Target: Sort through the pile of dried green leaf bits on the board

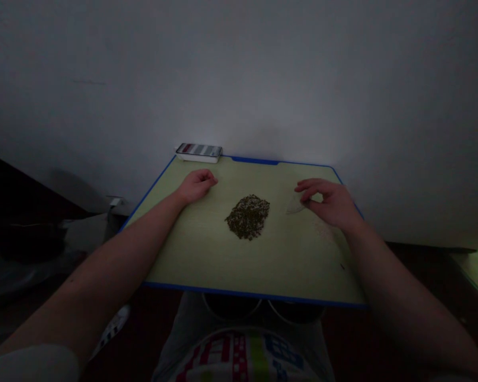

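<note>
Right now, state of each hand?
Left hand: loosely closed, nothing visibly held.
Right hand: curled by the pale patch; can't tell if the pinch is closed or holding.

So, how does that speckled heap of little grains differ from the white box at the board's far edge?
The heap of grains is many loose bits in a rough-edged mound, while the white box is one straight-edged piece. The heap is mottled dark and pale; the box has white sides and a top printed in dark and grey patches. The heap lies near the middle of the board; the box sits at its far left corner. Both rest on the board.
</note>
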Available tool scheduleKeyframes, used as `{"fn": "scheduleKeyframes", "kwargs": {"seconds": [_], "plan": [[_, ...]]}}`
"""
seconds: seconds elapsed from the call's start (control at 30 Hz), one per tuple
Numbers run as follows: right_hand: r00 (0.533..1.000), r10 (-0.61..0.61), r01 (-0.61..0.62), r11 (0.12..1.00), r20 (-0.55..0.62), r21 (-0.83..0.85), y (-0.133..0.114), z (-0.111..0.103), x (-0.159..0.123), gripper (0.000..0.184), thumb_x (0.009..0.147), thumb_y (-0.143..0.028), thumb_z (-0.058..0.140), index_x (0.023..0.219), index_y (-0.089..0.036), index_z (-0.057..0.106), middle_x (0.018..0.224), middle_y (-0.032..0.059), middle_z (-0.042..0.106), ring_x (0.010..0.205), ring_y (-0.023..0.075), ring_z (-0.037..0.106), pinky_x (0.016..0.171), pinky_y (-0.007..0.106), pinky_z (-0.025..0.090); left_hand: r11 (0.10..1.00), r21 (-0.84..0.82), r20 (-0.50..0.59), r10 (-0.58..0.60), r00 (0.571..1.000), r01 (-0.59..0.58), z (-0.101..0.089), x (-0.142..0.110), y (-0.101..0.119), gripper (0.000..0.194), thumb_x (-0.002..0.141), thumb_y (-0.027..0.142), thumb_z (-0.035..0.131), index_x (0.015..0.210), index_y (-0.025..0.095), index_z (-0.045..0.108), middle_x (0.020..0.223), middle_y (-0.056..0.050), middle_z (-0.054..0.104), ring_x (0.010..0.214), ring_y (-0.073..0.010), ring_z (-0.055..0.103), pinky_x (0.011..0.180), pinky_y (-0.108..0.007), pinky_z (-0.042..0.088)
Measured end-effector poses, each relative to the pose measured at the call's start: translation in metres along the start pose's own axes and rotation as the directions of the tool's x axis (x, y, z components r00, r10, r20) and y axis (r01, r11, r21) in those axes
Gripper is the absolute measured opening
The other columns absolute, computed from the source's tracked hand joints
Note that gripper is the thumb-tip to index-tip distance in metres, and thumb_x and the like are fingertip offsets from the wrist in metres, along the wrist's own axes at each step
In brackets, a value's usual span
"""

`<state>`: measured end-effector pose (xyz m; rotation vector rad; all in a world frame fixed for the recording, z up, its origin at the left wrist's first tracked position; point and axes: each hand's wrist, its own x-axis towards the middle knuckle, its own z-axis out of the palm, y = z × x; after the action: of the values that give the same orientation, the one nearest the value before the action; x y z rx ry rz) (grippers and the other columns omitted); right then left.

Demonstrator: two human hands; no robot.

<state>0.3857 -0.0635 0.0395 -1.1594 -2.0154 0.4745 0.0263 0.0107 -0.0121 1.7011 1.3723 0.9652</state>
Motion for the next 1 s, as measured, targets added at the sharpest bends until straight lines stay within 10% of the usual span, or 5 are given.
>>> {"fn": "scheduleKeyframes", "kwargs": {"seconds": [1.0], "plan": [[0.996,-0.005,-0.023,0.953,-0.091,-0.303,0.021,0.027,-0.001,0.019,0.083,-0.027,0.055,0.094,-0.021,0.070,0.090,0.0057,0.071,0.079,0.0204,0.066,0.069,0.034,0.053,1.000,0.026,-0.006,-0.012,1.000,0.012,0.000,-0.004,0.010,0.022,0.068,0.036,0.058,0.064,0.017,0.049,0.045,0.007,0.040,0.042,-0.0066,0.035,0.045,-0.022,0.026]]}}
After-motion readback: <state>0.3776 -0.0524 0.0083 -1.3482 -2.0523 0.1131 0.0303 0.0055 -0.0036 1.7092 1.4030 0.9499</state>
